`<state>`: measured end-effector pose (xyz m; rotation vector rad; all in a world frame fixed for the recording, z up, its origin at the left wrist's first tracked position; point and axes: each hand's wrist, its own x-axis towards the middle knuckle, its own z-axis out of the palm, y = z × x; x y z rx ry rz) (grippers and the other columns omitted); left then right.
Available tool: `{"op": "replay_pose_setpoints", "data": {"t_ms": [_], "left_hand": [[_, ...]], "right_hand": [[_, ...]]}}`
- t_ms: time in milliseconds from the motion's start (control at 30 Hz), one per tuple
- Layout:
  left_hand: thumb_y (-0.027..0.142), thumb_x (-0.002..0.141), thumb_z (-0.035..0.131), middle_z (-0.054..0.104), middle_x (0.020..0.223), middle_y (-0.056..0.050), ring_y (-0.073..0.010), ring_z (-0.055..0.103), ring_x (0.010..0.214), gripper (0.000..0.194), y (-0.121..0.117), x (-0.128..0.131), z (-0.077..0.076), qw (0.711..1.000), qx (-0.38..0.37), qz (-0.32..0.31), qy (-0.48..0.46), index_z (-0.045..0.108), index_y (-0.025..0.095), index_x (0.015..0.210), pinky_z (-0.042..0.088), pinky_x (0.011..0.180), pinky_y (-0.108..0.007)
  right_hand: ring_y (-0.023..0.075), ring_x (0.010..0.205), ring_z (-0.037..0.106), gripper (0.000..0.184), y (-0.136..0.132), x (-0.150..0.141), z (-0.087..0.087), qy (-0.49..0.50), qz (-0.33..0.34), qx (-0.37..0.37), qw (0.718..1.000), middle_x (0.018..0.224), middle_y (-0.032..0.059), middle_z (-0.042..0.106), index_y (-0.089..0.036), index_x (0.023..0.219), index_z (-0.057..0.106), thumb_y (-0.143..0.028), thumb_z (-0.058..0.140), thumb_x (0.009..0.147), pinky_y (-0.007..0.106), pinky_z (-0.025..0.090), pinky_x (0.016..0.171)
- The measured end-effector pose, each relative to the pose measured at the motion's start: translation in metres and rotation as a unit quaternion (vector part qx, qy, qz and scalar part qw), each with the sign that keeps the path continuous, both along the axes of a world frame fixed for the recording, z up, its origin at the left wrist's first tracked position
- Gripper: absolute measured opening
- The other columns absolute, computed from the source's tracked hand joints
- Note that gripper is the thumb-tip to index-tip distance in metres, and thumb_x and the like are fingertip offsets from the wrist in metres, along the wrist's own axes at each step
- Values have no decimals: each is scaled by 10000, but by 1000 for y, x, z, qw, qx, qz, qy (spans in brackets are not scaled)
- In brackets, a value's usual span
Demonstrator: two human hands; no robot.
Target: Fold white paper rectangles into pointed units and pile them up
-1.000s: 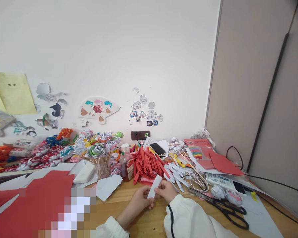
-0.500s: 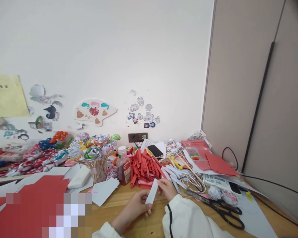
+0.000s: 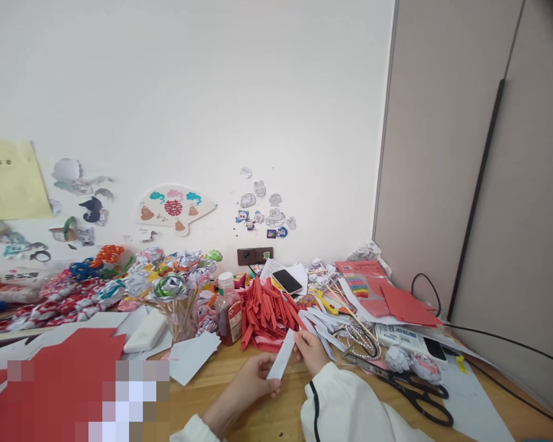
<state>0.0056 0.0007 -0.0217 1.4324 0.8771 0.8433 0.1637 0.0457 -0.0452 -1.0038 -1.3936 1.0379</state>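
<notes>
A narrow white paper strip (image 3: 282,356) is held slantwise between both hands, just above the wooden table. My left hand (image 3: 258,380) pinches its lower end between thumb and fingers. At the upper end, the fingers of my right hand (image 3: 311,351) are closed on the strip's edge. Right behind the strip lies a heap of folded red paper strips (image 3: 270,313). More white paper strips (image 3: 321,328) lie beyond my right hand.
Black-handled scissors (image 3: 419,393) and crumpled paper balls (image 3: 399,358) lie to the right. A bottle with a red label (image 3: 228,313) and a cup of sticks (image 3: 180,316) stand left of the heap. Red paper sheets (image 3: 69,374) cover the left side. A phone (image 3: 287,281) rests behind.
Both hands keep their hold on the white paper strip, with hardly any movement. The whole view has shifted very slightly.
</notes>
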Motion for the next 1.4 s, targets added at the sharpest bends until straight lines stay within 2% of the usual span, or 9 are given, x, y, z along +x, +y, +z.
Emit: {"op": "replay_pose_setpoints", "data": {"t_ms": [267,467,567,800,933,1067,1200,1267,1400], "left_hand": [[446,653,531,605,663,-36,-139,572,565,333,-7,2,10,994,-76,4,-79,554,138,780,416,575,-270],[404,552,641,537,542,24,-83,481,414,348,2,3,3,996,-54,35,-56,553,144,767,372,457,-226],[356,551,647,545,595,14,-76,470,434,314,1,3,3,997,-38,32,-50,555,143,763,362,459,-222],[303,664,494,594,653,0,-123,507,527,299,-3,3,3,996,-38,68,-51,554,193,936,379,503,-229],[354,651,538,630,716,-28,-157,546,608,312,-1,5,2,996,-40,71,-36,573,181,907,406,543,-245],[384,617,590,625,766,-51,-184,564,715,350,-3,8,2,990,-81,64,-94,563,158,883,430,651,-295],[411,597,604,597,680,-31,-162,561,624,348,0,7,-4,986,-108,59,-111,553,149,821,438,610,-303],[428,528,648,584,631,-21,-154,542,576,388,4,6,-9,987,-90,102,-81,560,132,763,432,565,-285],[439,550,624,613,744,-54,-160,536,631,435,9,3,-13,988,2,145,-50,566,119,840,421,591,-266]], "right_hand": [[63,427,418,386,-5,-4,6,41,90,-10,995,533,-35,455,-154,636,468,-535,425,685,192,343,437],[69,445,427,422,-5,-9,0,69,102,-47,991,559,-16,482,-147,697,534,-558,443,660,196,355,439],[73,461,434,446,-8,-10,2,75,121,-62,988,581,-6,500,-144,756,558,-564,454,649,197,365,447],[53,432,414,451,-12,-14,4,88,174,-84,977,598,-2,509,-132,746,557,-561,489,625,192,359,434],[78,470,446,420,-14,-17,3,48,157,-55,985,622,-1,533,-151,745,561,-525,576,554,208,371,449],[138,639,521,343,-15,-18,4,37,120,-2,992,688,27,569,-146,699,574,-457,609,557,250,407,582],[139,649,526,310,-16,-16,6,37,120,11,992,684,28,576,-137,715,577,-427,584,606,257,403,613],[135,640,522,318,-17,-16,7,35,124,17,991,678,27,578,-136,714,579,-443,544,640,253,399,607],[128,598,507,333,-16,-16,6,22,122,6,992,638,19,564,-138,710,579,-458,497,671,245,394,565]]}}
